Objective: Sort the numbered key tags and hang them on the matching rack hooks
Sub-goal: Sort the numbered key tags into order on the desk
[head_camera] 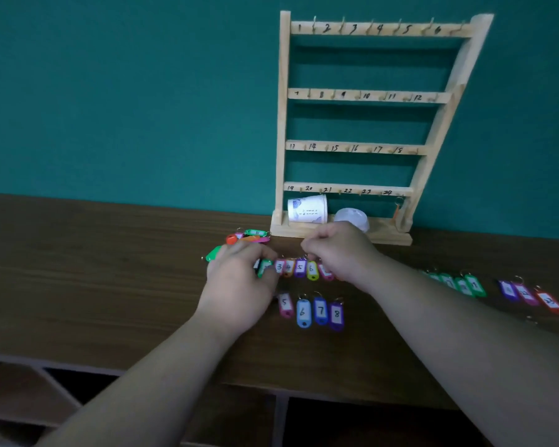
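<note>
Key tags (300, 268) lie in a row on the brown table (110, 285), their labels reading 3, 4, 5 and 6. At the row's left end the left hand (239, 285) curls its fingers round a green tag (265, 267). The right hand (339, 253) is curled over the row's right end, covering part of a pink tag (326, 271); whether it pinches anything cannot be told. Nearer the person sits a second row (320, 312) marked 5 to 8. A loose pile (249, 237) lies behind the left hand, and more tags (462, 283) lie off to the right. Behind stands the wooden rack (352, 98), hooks numbered 1 to 24, with an orange tag (396, 212) hanging at its lower right and a paper cup (307, 208) on its side on the base.
</note>
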